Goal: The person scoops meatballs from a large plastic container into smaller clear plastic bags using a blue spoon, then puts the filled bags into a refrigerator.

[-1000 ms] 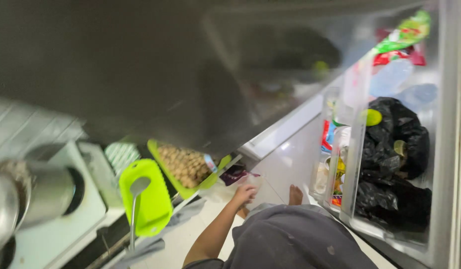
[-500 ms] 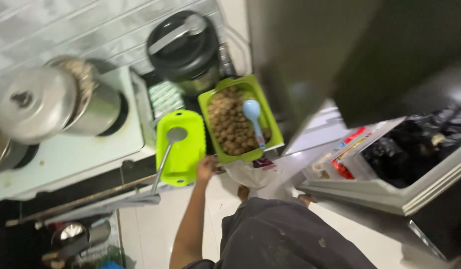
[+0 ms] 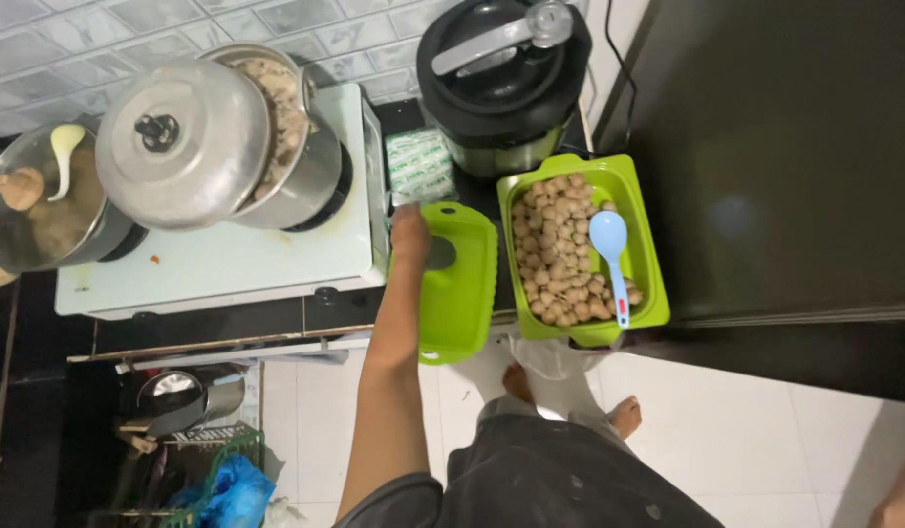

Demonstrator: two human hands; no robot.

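Going left to right, we are seeing a steel pot (image 3: 42, 210) with a wooden-handled ladle at 9 o'clock, then a lidded steel pot (image 3: 193, 142) sitting on the white stove (image 3: 228, 264). Our left hand (image 3: 410, 232) is reaching onto the green tray (image 3: 462, 284) at centre, fingers curled toward a dark ladle bowl lying there; we cannot tell if it is gripping. The tray is looking light, stiff plastic, likely slick, best taken by its rim handle at 6 o'clock. At 12 o'clock a black cooker (image 3: 501, 73) is standing; at 3 o'clock a green bin (image 3: 633, 210) of meatballs is holding a blue spoon (image 3: 609, 244). The counter is looking crowded, the floor tiled white. Our right hand (image 3: 902, 499) is barely showing at 5 o'clock, grip unclear.
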